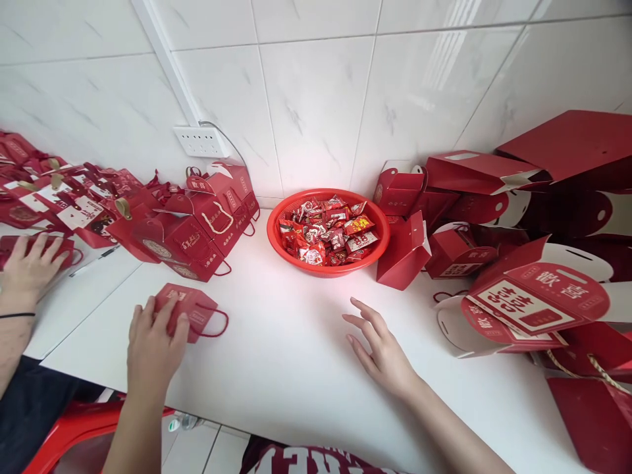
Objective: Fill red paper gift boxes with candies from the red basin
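Note:
A small red gift box (200,309) with a red cord handle lies on the white table at left of centre. My left hand (155,339) is closed over its near left side, with the fingers across the top. My right hand (380,349) holds nothing; its fingers are apart over the bare tabletop, pointing toward the basket. Beyond it, near the wall, stands a round red plastic basket (276,247) filled with small wrapped sweets (336,230), mostly in red packets.
A co-worker's hand (27,270) rests on another red box at far left. Red gift boxes (182,237) line the wall on the left. Larger open boxes (538,296) are piled on the right. A pen (93,260) and a wall socket (201,141) are on the left.

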Demonstrator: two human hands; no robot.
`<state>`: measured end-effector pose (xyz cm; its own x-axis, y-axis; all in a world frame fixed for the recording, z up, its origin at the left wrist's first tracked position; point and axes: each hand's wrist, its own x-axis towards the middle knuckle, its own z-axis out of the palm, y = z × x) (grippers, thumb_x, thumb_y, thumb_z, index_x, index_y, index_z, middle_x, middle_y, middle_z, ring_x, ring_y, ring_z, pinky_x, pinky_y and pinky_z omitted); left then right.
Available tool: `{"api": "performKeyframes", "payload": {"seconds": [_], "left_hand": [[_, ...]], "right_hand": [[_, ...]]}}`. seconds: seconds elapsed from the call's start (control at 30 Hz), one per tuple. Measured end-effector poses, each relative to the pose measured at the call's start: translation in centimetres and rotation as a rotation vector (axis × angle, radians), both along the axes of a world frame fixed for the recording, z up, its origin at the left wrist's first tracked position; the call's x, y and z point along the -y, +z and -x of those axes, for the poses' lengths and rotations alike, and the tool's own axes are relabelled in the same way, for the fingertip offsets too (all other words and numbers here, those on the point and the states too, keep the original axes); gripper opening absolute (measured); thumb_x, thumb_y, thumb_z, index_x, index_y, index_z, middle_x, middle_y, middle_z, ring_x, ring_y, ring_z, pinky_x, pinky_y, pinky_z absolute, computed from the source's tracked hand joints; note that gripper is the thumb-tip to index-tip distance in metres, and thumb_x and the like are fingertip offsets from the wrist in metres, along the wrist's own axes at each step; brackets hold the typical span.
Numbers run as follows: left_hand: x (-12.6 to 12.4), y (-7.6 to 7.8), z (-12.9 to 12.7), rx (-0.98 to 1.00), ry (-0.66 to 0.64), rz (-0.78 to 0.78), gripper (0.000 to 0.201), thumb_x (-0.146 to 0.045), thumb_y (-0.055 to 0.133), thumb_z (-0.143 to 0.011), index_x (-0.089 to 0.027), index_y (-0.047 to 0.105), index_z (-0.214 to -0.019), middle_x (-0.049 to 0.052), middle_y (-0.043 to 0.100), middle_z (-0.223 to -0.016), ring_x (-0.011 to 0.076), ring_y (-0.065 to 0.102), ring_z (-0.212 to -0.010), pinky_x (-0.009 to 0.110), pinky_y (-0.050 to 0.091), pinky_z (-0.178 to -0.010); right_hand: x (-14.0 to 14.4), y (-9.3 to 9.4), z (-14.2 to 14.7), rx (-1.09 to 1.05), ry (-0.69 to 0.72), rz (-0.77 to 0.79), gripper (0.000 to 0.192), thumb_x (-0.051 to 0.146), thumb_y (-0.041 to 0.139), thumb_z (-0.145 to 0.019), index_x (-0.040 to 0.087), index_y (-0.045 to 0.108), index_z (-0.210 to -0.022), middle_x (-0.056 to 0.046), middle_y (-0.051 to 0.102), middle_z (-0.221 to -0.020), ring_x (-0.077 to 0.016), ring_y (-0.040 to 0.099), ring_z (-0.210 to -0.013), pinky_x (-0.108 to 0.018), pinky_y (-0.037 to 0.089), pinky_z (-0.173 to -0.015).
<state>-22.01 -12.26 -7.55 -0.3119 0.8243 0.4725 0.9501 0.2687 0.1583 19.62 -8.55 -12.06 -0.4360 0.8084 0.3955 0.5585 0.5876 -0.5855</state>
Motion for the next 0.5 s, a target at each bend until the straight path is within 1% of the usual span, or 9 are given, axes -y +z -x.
{"api": "performKeyframes", "payload": {"seconds": [0.1, 0.17, 0.23, 0.3, 0.4, 0.5], "left_hand": [[-0.8, 0.2, 2.8, -0.008, 0.096, -0.014, 0.058, -0.049, 0.045, -0.095, -0.019, 0.047, -0.143, 0.013, 0.027, -0.158, 0.0365, 0.028, -0.144, 0.050, 0.027, -0.117], [-1.6, 0.3, 4.6, -0.014, 0.127, 0.003, 0.061, -0.053, 0.045, -0.093, -0.018, 0.047, -0.143, 0.014, 0.031, -0.156, 0.0370, 0.030, -0.142, 0.051, 0.028, -0.116], [-2.6, 0.2, 6.4, -0.026, 0.114, 0.040, 0.063, -0.055, 0.043, -0.094, -0.016, 0.046, -0.144, 0.016, 0.039, -0.151, 0.0363, 0.031, -0.142, 0.052, 0.027, -0.116], [-3.6, 0.0, 7.8, -0.041, 0.082, 0.056, 0.063, -0.054, 0.042, -0.095, -0.014, 0.046, -0.144, 0.017, 0.039, -0.150, 0.0357, 0.030, -0.142, 0.051, 0.025, -0.117], [-4.7, 0.0, 8.9, -0.032, 0.076, 0.089, 0.064, -0.053, 0.043, -0.094, -0.014, 0.044, -0.145, 0.017, 0.036, -0.153, 0.0364, 0.028, -0.143, 0.051, 0.024, -0.117], [-5.3, 0.0, 9.0, -0.019, 0.101, 0.122, 0.064, -0.054, 0.043, -0.094, -0.014, 0.043, -0.145, 0.016, 0.036, -0.153, 0.0350, 0.027, -0.143, 0.050, 0.025, -0.117]], "right_hand": [[0.0, -0.1, 0.0, -0.005, -0.008, 0.020, 0.036, 0.021, 0.048, -0.097, 0.025, 0.045, -0.133, -0.012, 0.031, -0.152, -0.0253, 0.041, -0.135, -0.044, 0.047, -0.105], [-0.1, 0.0, 0.0, -0.011, -0.017, 0.033, 0.036, 0.021, 0.047, -0.098, 0.026, 0.045, -0.133, -0.012, 0.030, -0.153, -0.0251, 0.042, -0.135, -0.044, 0.047, -0.105], [-0.2, 0.0, 0.0, -0.015, -0.024, 0.044, 0.035, 0.022, 0.047, -0.098, 0.026, 0.045, -0.133, -0.012, 0.030, -0.152, -0.0254, 0.042, -0.135, -0.045, 0.047, -0.105], [-0.3, -0.1, -0.1, -0.022, -0.032, 0.053, 0.034, 0.022, 0.046, -0.098, 0.026, 0.046, -0.132, -0.012, 0.031, -0.152, -0.0254, 0.041, -0.136, -0.045, 0.046, -0.106], [-0.3, -0.2, 0.0, -0.030, -0.048, 0.072, 0.034, 0.023, 0.046, -0.098, 0.027, 0.046, -0.132, -0.011, 0.032, -0.152, -0.0250, 0.041, -0.136, -0.044, 0.046, -0.106], [-0.3, -0.3, 0.1, -0.023, -0.046, 0.093, 0.034, 0.024, 0.045, -0.098, 0.027, 0.046, -0.132, -0.011, 0.032, -0.152, -0.0247, 0.041, -0.136, -0.043, 0.047, -0.105]]}}
